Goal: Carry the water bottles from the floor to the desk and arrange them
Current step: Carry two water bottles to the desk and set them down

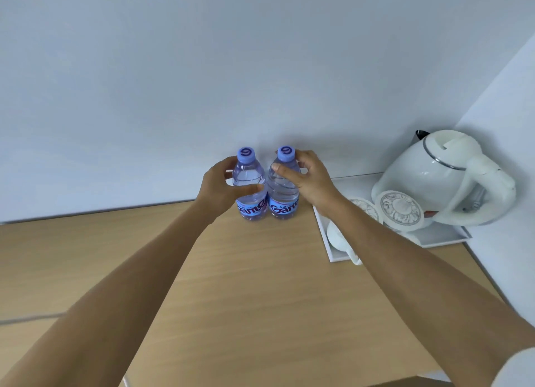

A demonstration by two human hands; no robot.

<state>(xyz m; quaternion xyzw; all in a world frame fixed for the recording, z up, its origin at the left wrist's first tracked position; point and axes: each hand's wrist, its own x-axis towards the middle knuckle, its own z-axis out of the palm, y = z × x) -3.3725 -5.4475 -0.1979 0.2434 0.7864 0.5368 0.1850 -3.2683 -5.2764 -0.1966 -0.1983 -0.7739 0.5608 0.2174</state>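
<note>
The left hand [220, 188] is curling its fingers and thumb around the left clear plastic water bottle with a blue label and lilac cap [250, 189], while the right hand [308, 181] is gripping the matching right clear plastic bottle [283, 192] near its neck. Both bottles are standing upright, touching side by side, at the far edge of the light wooden desk [231, 285], against the pale wall [202, 68]. To the right, a white rectangular tray [445, 237] is carrying a white electric kettle [443, 178], two round patterned lids [401, 210] and a white cup [340, 239].
</note>
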